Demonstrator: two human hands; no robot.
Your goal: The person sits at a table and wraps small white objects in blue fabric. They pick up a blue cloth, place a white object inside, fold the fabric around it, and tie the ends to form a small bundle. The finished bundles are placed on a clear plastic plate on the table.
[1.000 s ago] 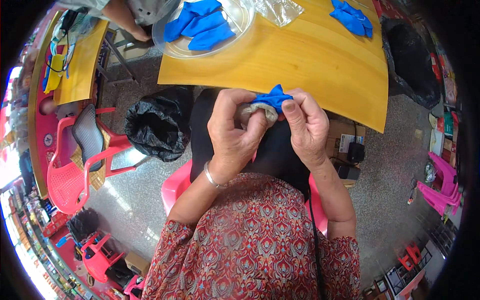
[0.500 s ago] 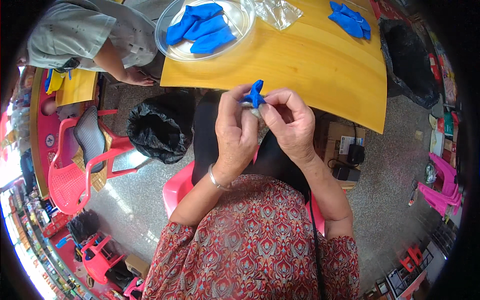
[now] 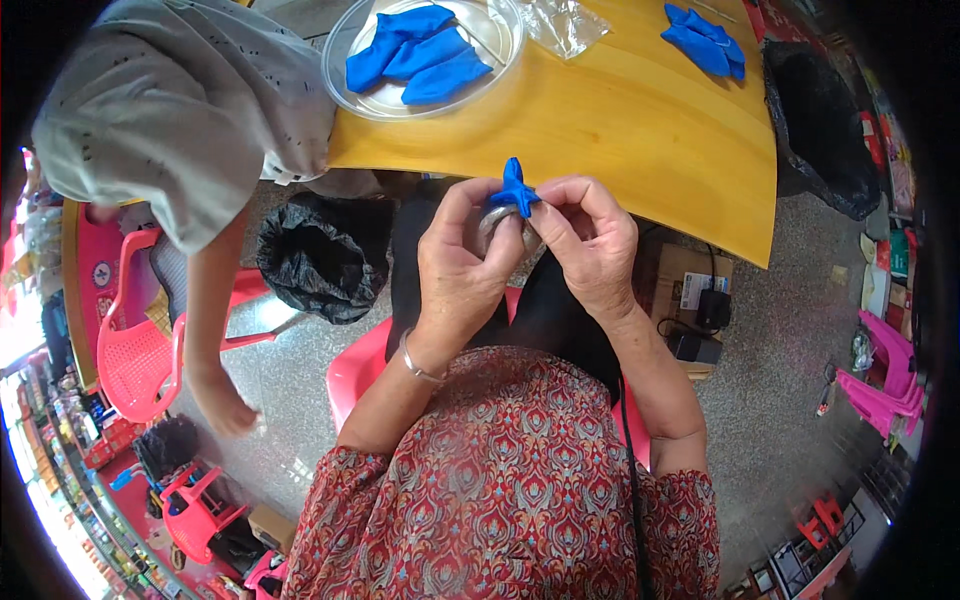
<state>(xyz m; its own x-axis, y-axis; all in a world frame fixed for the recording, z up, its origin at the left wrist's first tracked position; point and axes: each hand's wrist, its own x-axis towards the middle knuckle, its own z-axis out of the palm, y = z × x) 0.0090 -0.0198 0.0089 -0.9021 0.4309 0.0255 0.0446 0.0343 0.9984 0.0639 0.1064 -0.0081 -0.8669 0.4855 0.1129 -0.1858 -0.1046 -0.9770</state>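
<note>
Over my lap, just off the near edge of the table, a small blue star-shaped cloth piece (image 3: 515, 188) stands with its arms spread. My left hand (image 3: 462, 245) grips it from the left, thumb raised against its underside. From the right, the thumb and forefinger of my right hand (image 3: 590, 240) pinch one of its side arms. A pale, shiny rounded thing (image 3: 492, 222) shows just below the star, partly hidden by my left fingers; its kind cannot be made out.
A clear round tub (image 3: 385, 105) with several blue cloth pieces stands on the yellow table (image 3: 600, 130), beside a clear plastic bag (image 3: 565, 25). More blue pieces (image 3: 705, 42) lie far right. Black-lined bins (image 3: 318, 262) flank the table. Another person (image 3: 190, 120) leans in at left, near a pink chair (image 3: 135, 370).
The blue piece has turned so its star shape shows more, and my left thumb has shifted beneath it. At left the other person has moved nearer, one arm now hanging toward the floor.
</note>
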